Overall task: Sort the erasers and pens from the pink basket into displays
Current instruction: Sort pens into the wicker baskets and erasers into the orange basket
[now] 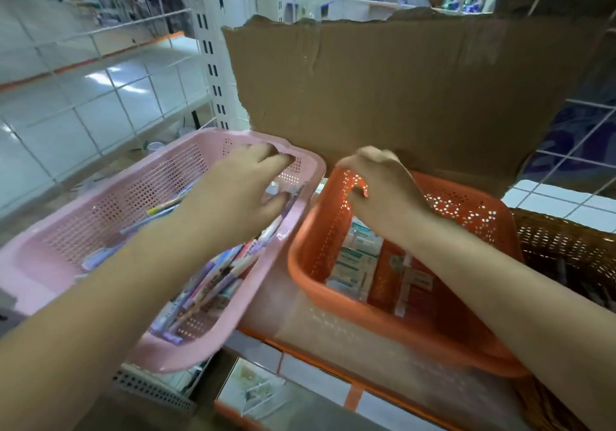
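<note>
Blurrily, the left hand (240, 194) reaches across the pink basket (50, 264), fingers at its far rim and thumb spread apart below them; whether it grips the rim cannot be told. Pens (213, 277) lie heaped along the pink basket's right side, partly under the forearm. Just beside it sits an orange basket (466, 210) holding small boxed packets (356, 257); the right hand (383, 190) curls over its far left corner, gripping the rim. A torn cardboard sheet (400, 90) stands behind both, and a brown woven basket (560, 240) lies at the right.
</note>
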